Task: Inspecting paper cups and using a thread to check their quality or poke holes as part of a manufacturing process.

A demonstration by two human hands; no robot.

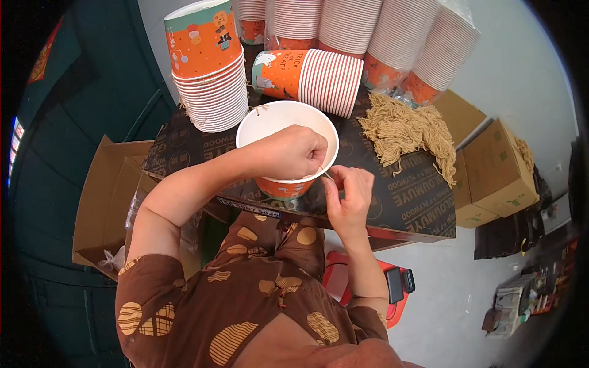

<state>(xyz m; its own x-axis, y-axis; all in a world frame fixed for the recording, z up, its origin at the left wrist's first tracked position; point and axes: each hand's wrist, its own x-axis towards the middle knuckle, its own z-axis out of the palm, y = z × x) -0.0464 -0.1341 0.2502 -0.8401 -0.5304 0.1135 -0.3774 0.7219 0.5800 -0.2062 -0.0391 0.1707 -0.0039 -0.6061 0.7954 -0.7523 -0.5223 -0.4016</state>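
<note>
A paper bucket (283, 115) with a white inside and an orange printed outside stands upright at the table's near edge. My left hand (293, 152) reaches into its mouth, fingers curled tightly by the right side of the rim. Just outside that rim, my right hand (351, 191) pinches thumb against forefinger. A short tan cord (325, 172) passes at the rim between the two hands, and both seem to grip it; the left fingertips are partly hidden. Another bit of tan cord (260, 110) hangs over the bucket's left rim.
Nested buckets (211, 92) stand upright at left, cord bits on their rims. Another nested stack (310, 81) lies on its side behind. Several wrapped stacks (346, 27) line the back. A heap of tan cords (402, 132) lies right. Cardboard boxes (500, 172) and a red stool (392, 313) flank the table.
</note>
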